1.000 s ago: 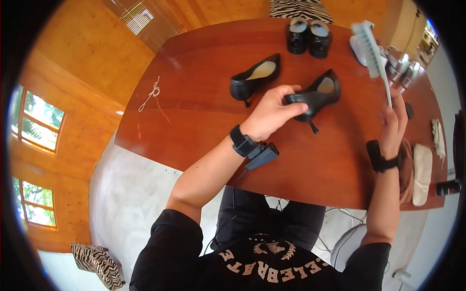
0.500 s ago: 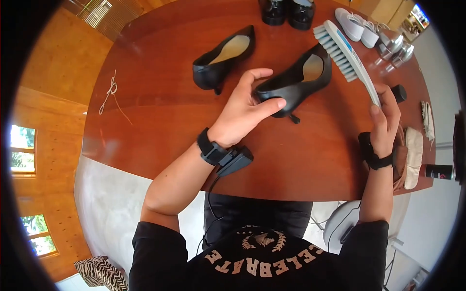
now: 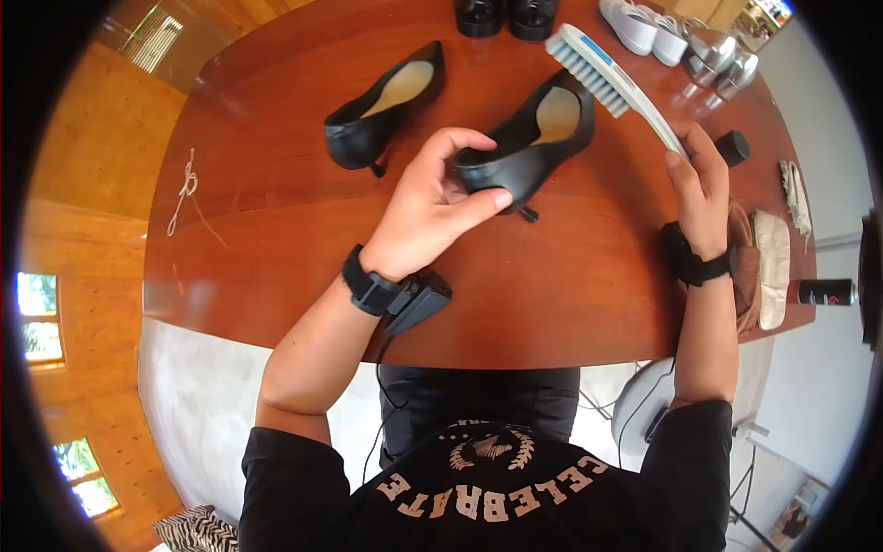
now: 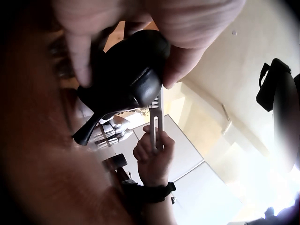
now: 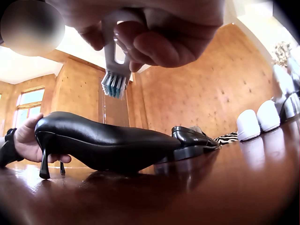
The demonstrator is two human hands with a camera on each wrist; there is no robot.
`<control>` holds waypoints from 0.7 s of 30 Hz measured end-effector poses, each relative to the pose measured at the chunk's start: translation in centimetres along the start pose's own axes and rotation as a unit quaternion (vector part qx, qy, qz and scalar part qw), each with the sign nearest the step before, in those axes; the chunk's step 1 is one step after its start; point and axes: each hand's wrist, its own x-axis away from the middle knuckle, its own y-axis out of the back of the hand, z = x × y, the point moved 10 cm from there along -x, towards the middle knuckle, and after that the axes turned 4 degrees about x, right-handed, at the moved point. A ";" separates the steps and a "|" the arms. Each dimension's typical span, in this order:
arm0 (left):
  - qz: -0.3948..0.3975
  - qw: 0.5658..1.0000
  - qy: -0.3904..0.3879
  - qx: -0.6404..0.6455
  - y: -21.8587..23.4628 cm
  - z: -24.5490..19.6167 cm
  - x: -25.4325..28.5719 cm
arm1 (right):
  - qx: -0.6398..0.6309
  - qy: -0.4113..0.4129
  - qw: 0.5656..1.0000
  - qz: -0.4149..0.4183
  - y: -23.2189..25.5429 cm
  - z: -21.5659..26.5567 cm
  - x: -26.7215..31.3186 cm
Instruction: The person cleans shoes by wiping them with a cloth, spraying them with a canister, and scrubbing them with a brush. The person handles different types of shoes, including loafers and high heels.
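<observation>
My left hand (image 3: 418, 207) grips a black high-heeled pump (image 3: 529, 166) round its heel end, thumb on the near side and fingers at the far side. The shoe's toe points away to the right, and in the right wrist view its slim heel (image 5: 44, 164) comes down close over the table. My right hand (image 3: 701, 189) holds a white scrubbing brush (image 3: 612, 74) by its handle. The brush's pale blue and white bristles (image 5: 114, 85) face down and left, above the pump's toe end. The other black pump (image 3: 359, 143) stands on the table to the left.
Black shoes (image 3: 504, 14), white sneakers (image 3: 630, 26) and silver shoes (image 3: 717, 57) line the table's far side. At the right lie a dark round item (image 3: 732, 147), a beige cloth item (image 3: 771, 267) and a black can (image 3: 826, 293). A thin string (image 3: 189, 184) lies at left.
The brush has swung left, from upright at the right to leaning over the pump's toe end. The pump's heel has turned under it. The head view has shifted, so the table appears moved left.
</observation>
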 end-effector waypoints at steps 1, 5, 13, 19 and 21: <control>0.000 1.000 -0.010 0.007 -0.1 -0.1 0.0 | 0.001 -0.006 1.000 0.000 0.1 -0.1 0.1; 0.016 0.999 -0.033 -0.001 -0.7 -1.1 0.1 | -0.016 -0.053 0.998 -0.026 0.7 -1.4 -0.1; 0.067 0.996 -0.030 -0.043 -2.5 -1.4 0.6 | -0.013 -0.078 0.996 -0.041 1.1 -2.4 -0.6; 0.059 0.996 -0.020 -0.059 -2.6 -1.1 0.6 | 0.014 -0.087 0.996 -0.029 0.6 -2.6 -0.7; 0.054 0.996 -0.017 -0.066 -2.4 -0.9 0.5 | 0.029 -0.089 0.995 -0.019 0.5 -2.9 -0.8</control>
